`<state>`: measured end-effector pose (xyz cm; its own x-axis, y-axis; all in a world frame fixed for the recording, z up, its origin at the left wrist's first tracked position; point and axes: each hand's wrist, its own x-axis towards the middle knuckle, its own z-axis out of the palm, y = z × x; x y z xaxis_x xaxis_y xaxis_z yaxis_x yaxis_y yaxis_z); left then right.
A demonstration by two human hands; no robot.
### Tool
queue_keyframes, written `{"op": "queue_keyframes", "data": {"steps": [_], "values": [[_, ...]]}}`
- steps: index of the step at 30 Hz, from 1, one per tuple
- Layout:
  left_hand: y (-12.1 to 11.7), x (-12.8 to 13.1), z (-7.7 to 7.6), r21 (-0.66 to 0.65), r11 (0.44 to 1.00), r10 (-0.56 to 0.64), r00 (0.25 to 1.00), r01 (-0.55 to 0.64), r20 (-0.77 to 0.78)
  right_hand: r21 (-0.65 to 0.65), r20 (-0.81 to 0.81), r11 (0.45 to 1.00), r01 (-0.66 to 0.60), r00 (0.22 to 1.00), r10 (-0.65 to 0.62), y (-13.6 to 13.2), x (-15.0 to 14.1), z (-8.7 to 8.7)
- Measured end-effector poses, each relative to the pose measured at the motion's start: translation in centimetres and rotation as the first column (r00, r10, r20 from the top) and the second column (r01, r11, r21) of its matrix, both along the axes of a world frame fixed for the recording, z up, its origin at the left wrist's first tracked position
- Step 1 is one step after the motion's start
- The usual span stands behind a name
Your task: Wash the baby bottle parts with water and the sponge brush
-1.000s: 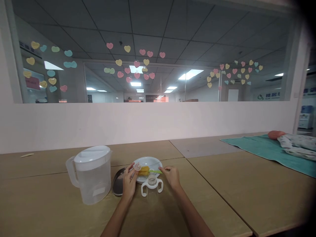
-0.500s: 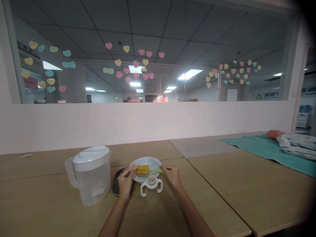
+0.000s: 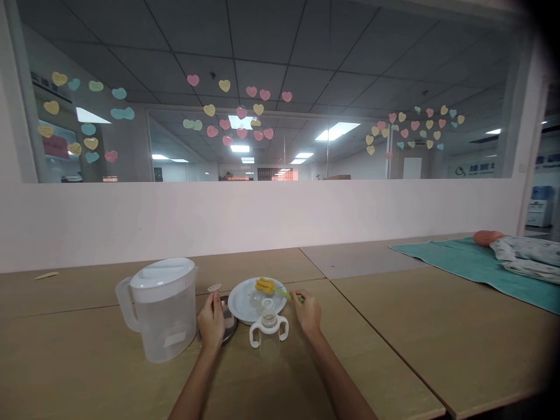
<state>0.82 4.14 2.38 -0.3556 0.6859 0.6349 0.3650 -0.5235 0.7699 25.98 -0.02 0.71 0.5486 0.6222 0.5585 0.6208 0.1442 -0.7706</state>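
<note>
My left hand (image 3: 212, 324) pinches a small pale round bottle cap or ring (image 3: 214, 288), tilted nearly edge-on above a round metal dish (image 3: 229, 321). My right hand (image 3: 308, 312) grips the thin green handle of a bottle brush (image 3: 265, 285), whose yellow sponge head is over the far side of a white plate (image 3: 238, 297). On the plate lie small clear pieces (image 3: 257, 300), too small to make out fully. In front of the plate stands a clear baby bottle (image 3: 269, 335) with two white handles and an uncovered neck.
A clear lidded pitcher (image 3: 164, 315) stands left of my left hand. A flat pale stick (image 3: 46, 275) lies at the far left. To the right, a green towel (image 3: 464, 265) bears a doll-like figure in patterned cloth (image 3: 525, 254). A wall (image 3: 262, 216) rises behind the table.
My left hand has moved left and down with the round piece, away from the sponge. The brush head has moved back and right, over the plate's far side.
</note>
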Motion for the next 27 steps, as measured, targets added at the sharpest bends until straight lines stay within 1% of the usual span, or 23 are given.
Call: {"op": "queue_keyframes", "data": {"steps": [1,3,5,7,10,12,15,18,22,25,27], "values": [[0.1,-0.1,-0.2,-0.009,0.998,0.064,0.993,-0.065,-0.102,-0.010,0.011,1.000,-0.017,1.000,0.017,0.0,0.0,0.0],[0.1,-0.3,-0.6,-0.059,0.986,0.130,0.936,-0.157,-0.327,-0.011,0.023,0.999,-0.041,0.999,0.041,0.0,0.0,0.0],[0.0,-0.3,-0.7,-0.124,0.969,0.125,0.860,-0.212,-0.496,-0.005,0.032,0.999,-0.053,0.998,0.053,-0.1,0.0,0.1],[-0.1,-0.3,-0.8,-0.200,0.949,0.081,0.801,-0.245,-0.593,-0.005,0.042,0.998,-0.064,0.997,0.064,-0.2,0.0,0.1],[-0.1,-0.4,-0.9,-0.298,0.915,0.013,0.758,-0.272,-0.652,-0.008,0.062,0.996,-0.092,0.994,0.092,-0.2,-0.1,0.1],[0.0,-0.6,-0.9,-0.344,0.889,-0.007,0.744,-0.301,-0.668,-0.011,0.076,0.993,-0.119,0.990,0.119,-0.1,-0.3,0.0],[0.3,-1.0,-1.0,-0.375,0.863,0.000,0.742,-0.339,-0.670,-0.012,0.081,0.989,-0.150,0.985,0.151,-0.1,-0.4,-0.1],[0.6,-1.4,-1.3,-0.387,0.850,-0.003,0.730,-0.359,-0.684,-0.005,0.064,0.987,-0.158,0.985,0.158,-0.1,-0.3,-0.2],[0.5,-1.3,-1.6,-0.343,0.861,0.013,0.691,-0.375,-0.722,0.032,0.031,0.985,-0.171,0.985,0.170,0.0,-0.2,0.0],[0.3,-0.9,-1.7,-0.277,0.886,0.042,0.659,-0.372,-0.751,0.081,0.006,0.974,-0.212,0.977,0.212,0.0,-0.2,0.1],[0.1,-0.6,-1.5,-0.213,0.913,0.070,0.648,-0.348,-0.759,0.102,-0.005,0.965,-0.241,0.970,0.243,0.1,-0.3,0.1]]}}
